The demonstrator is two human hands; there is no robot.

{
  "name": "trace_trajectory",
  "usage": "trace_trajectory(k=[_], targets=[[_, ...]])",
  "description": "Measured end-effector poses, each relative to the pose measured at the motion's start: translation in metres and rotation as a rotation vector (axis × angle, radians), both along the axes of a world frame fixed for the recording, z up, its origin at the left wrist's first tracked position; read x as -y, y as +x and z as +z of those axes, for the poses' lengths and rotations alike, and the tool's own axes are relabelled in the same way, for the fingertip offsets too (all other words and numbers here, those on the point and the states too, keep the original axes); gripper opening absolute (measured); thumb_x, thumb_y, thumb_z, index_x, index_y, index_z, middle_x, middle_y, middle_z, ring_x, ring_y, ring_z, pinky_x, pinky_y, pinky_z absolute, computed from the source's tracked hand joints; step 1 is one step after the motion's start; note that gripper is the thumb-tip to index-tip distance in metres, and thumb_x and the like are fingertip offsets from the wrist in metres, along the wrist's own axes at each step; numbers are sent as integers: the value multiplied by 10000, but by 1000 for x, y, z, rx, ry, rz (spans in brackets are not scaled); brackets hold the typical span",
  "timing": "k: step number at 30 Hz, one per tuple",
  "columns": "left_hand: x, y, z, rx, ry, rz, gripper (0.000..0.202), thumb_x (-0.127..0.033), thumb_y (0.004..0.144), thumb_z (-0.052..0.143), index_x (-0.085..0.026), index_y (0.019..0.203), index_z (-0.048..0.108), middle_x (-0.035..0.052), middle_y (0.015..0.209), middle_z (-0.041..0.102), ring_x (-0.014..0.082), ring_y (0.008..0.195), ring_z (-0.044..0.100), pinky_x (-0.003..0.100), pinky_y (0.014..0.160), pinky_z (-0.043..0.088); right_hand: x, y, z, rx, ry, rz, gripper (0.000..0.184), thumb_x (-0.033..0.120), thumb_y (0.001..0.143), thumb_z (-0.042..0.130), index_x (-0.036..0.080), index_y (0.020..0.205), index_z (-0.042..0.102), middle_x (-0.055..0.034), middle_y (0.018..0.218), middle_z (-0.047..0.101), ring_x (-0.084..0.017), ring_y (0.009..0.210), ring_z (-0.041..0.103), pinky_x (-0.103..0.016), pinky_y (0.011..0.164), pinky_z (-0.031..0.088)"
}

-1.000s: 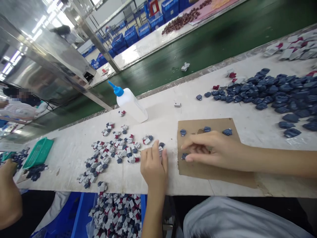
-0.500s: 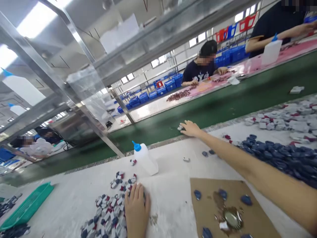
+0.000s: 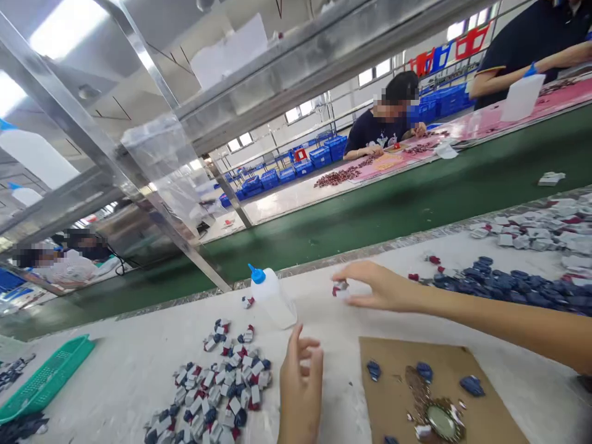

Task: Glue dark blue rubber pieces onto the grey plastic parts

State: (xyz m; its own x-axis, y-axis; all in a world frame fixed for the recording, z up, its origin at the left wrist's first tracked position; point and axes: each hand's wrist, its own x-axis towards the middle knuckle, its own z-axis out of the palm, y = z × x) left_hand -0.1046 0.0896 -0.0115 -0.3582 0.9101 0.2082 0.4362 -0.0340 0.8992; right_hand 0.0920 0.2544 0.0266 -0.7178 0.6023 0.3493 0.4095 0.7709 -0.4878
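Note:
My right hand (image 3: 377, 287) hovers over the white bench and pinches a small white and red part (image 3: 341, 288) between thumb and fingers. My left hand (image 3: 300, 382) is raised just right of a pile of small white, red and blue assembled parts (image 3: 217, 385), fingers loosely curled with nothing in them. A glue bottle with a blue cap (image 3: 272, 297) stands between the pile and my right hand. A brown cardboard sheet (image 3: 481, 413) lies at the lower right with a few dark blue pieces (image 3: 472, 385) and a glue puddle (image 3: 437, 419) on it.
A heap of dark blue pieces (image 3: 513, 287) and white parts (image 3: 546, 231) lies at the right. A green conveyor belt (image 3: 393, 213) runs behind the bench. A green tray (image 3: 44, 382) sits far left. People work at the far pink bench (image 3: 485, 126).
My right hand came back from the belt's edge, holding a small part. My left hand lifted off the pile. The view first tilted up from the bench.

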Motion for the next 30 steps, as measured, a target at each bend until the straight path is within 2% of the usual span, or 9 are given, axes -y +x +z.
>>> trace_trajectory(k=[3, 5, 7, 10, 12, 18, 22, 25, 30], targets=[[-19, 37, 18, 400, -254, -293, 447, -484, 790, 606, -157, 1089, 662, 85, 866, 684, 150, 647, 600, 224, 478, 489, 56, 19, 2, -18, 76, 233, 364, 323, 852, 579, 177, 1185, 595, -116, 1115, 658, -227, 1042, 584, -393, 918, 430], [-23, 48, 21, 498, -289, -352, 418, -509, 709, 684, -138, 900, 711, 45, 732, 649, 116, 570, 535, 203, 448, 457, 69, 30, -4, 44, 87, 283, 461, 358, 826, 622, 177, 1245, 557, -128, 1155, 642, -242, 1074, 571, -397, 920, 429], [-17, 46, 18, 570, -311, -303, 399, -511, 659, 728, -131, 774, 703, 24, 666, 614, 111, 577, 531, 191, 447, 453, 60, 42, -14, 154, 72, 147, 577, 424, 797, 643, 185, 1306, 513, -131, 1167, 638, -251, 1077, 578, -387, 919, 437], [-1, 29, 11, 721, -322, -115, 396, -509, 648, 744, -133, 742, 662, 15, 678, 608, 105, 592, 569, 169, 425, 435, 23, 59, -26, 317, 41, -231, 471, 418, 897, 469, 152, 1280, 538, -148, 1060, 666, -254, 940, 635, -356, 770, 485], [7, 17, 7, 819, -284, 24, 420, -502, 609, 775, -137, 761, 634, -11, 645, 586, 82, 538, 560, 148, 384, 395, 0, 63, -31, 402, 21, -333, 410, 369, 919, 398, 123, 1169, 612, -161, 1003, 668, -264, 834, 650, -337, 641, 470], [5, 1, -2, 888, -214, 184, 443, -409, 517, 838, -141, 767, 591, -37, 662, 599, 50, 499, 548, 126, 377, 401, -14, 53, -30, 627, -33, -309, 223, 234, 845, 458, 169, 846, 671, -116, 869, 686, -248, 827, 635, -292, 604, 387], [2, 1, -7, 899, -218, 173, 420, -406, 548, 817, -140, 794, 606, -23, 675, 623, 72, 537, 587, 147, 420, 450, -13, 54, -30, 733, -55, -397, 242, 312, 840, 467, 150, 909, 633, -142, 766, 669, -265, 725, 621, -296, 545, 349], [2, 2, -10, 887, -208, 135, 430, -425, 559, 808, -140, 824, 627, 4, 724, 652, 97, 590, 619, 177, 470, 489, -21, 61, -31, 746, -59, -466, 247, 232, 822, 435, 117, 956, 609, -163, 749, 659, -276, 685, 611, -303, 528, 338], [5, 2, -13, 852, -195, 93, 416, -389, 589, 801, -149, 894, 650, 33, 823, 678, 125, 686, 652, 219, 568, 525, -15, 72, -21, 654, -150, -409, 274, 222, 803, 452, 132, 1008, 609, -93, 710, 678, -238, 671, 631, -304, 573, 408]])
